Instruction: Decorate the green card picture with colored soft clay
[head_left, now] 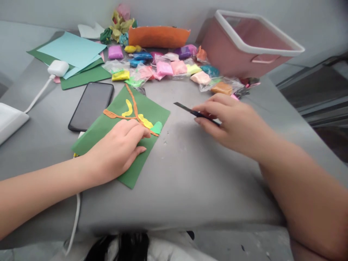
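A green sheet of paper lies at an angle on the grey table. Stuck on it are branching orange clay strips, yellow clay pieces and a light green clay piece. My left hand rests on the sheet, fingers bent down by the orange strips and thumb apart from them. To the right of the sheet, my right hand is closed around a dark, slim craft knife. Its thin blade points left, above the table and apart from the paper. Part of its handle is hidden in my fingers.
A black phone lies left of the sheet, near a white charger with its cable. Bagged clay packs in several colours line the back, beside a pink bin. Blue and green papers are stacked back left.
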`<state>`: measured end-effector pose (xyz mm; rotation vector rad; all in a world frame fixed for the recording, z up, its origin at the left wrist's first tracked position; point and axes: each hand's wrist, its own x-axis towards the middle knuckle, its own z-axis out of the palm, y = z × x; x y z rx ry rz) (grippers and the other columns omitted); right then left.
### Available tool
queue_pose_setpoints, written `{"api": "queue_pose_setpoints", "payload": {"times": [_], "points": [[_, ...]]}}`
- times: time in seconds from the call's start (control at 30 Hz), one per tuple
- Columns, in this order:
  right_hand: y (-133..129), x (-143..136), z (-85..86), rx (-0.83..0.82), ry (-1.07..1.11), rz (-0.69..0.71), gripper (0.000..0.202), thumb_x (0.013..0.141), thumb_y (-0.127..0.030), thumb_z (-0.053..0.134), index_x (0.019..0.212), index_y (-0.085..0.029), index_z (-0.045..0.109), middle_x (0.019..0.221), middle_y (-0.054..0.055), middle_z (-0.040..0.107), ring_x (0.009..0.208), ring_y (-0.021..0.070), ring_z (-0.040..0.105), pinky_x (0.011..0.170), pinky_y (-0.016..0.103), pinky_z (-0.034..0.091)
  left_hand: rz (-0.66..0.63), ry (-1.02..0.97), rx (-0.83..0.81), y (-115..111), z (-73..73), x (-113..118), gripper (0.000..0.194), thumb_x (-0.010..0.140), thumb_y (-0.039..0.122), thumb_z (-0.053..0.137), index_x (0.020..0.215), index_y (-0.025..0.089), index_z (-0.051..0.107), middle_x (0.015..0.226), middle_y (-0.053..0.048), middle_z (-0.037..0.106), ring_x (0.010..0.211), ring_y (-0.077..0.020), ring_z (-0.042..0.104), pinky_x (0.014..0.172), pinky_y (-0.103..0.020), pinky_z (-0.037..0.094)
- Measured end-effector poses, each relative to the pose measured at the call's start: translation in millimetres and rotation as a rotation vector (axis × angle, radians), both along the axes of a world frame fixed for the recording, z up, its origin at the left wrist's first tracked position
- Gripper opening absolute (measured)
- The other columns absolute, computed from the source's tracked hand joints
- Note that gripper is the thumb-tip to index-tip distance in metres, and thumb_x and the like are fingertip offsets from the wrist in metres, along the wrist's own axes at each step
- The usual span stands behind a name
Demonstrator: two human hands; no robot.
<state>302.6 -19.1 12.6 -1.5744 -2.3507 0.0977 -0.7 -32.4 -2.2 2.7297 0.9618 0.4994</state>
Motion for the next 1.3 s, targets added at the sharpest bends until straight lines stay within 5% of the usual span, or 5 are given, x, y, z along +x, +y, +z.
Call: {"api": "queue_pose_setpoints", "payload": {"times": [0.13,0.4,0.77,1.0,1.3], "points": [[-22,-22,-10.2,0.166,0.146,0.235,0.027,0.100,-0.020,0.050,0.118,-0.027,0.068,0.094,0.006,0.068,0.079,0.0191,0.065,0.068,0.032,0.053,0.054,0.150,0.231,0,-3.9,5,0.018,0.100,0.024,0.046,0.105,0.013,0.060,0.097,-0.012,0.065,0.089,-0.0272,0.058,0.080,-0.041,0.053],[-46,-41,-11.6,0.178,0.110,0.210,0.035,0.099,-0.013,0.050,0.128,-0.024,0.064,0.100,0.007,0.067,0.078,0.0150,0.065,0.066,0.026,0.055,0.158,0.238,0.305,-5,-1.8,11,0.031,0.099,0.029,0.045,0.110,0.008,0.065,0.097,-0.015,0.066,0.089,-0.0321,0.064,0.076,-0.043,0.053],[-34,-36,-15.2,0.209,0.154,0.193,0.027,0.097,-0.011,0.053,0.115,-0.027,0.066,0.096,0.003,0.071,0.071,0.0137,0.065,0.061,0.025,0.052,0.143,0.241,0.320,-7,-2.5,9,0.028,0.099,0.032,0.049,0.106,0.012,0.067,0.095,-0.011,0.067,0.085,-0.0292,0.066,0.068,-0.037,0.050],[-31,-35,-26.0,0.253,0.056,0.297,0.042,0.095,-0.005,0.047,0.128,-0.023,0.067,0.111,0.011,0.071,0.094,0.0208,0.068,0.080,0.033,0.059,0.155,0.296,0.277,-11,-0.1,11,0.029,0.101,0.034,0.047,0.106,0.014,0.066,0.097,-0.010,0.068,0.087,-0.0272,0.066,0.067,-0.035,0.048],[-28,-44,-38.1,0.362,0.009,0.307,0.038,0.098,-0.007,0.045,0.124,-0.020,0.069,0.103,0.011,0.069,0.088,0.0220,0.061,0.083,0.036,0.056,0.193,0.340,0.326,-12,1.0,13,0.035,0.101,0.037,0.043,0.108,0.011,0.066,0.096,-0.012,0.066,0.086,-0.0297,0.066,0.067,-0.037,0.049]]}}
